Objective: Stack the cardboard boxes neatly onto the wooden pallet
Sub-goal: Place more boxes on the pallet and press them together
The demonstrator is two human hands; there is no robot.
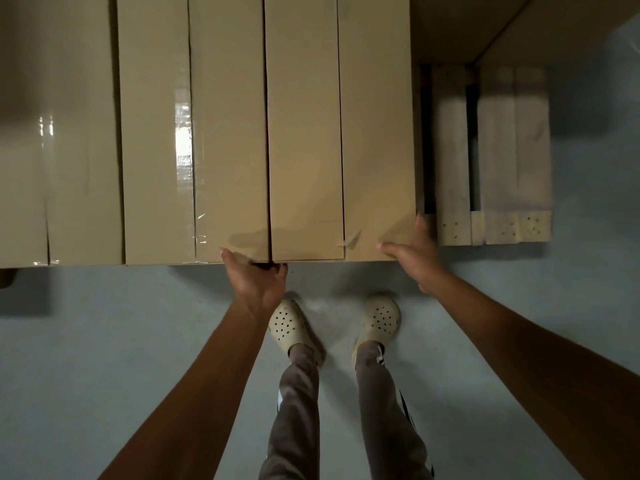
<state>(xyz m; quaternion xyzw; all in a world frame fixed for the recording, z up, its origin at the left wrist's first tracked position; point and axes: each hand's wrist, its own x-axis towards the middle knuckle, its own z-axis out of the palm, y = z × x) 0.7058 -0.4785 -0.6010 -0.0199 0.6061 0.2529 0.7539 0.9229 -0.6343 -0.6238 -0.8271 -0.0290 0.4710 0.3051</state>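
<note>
Pallet mostly under boxes (their far ends beyond the top edge).

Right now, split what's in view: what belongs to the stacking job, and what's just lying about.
Job: cardboard boxes, wooden pallet, left hand on their near edge, right hand at the end corner.
Not part of it: pale clogs on the person's feet, grey floor.

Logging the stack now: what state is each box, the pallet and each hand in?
Right box: taped shut, tight against its neighbour.
Middle box: taped shut, near edge level with its neighbours.
Left box: taped shut, in the same row.
Pallet: slats bare to the right of the boxes.
Left hand: grips the near edge where right and middle boxes meet.
Right hand: fingers straight, pressed against the right box's near corner.
</note>
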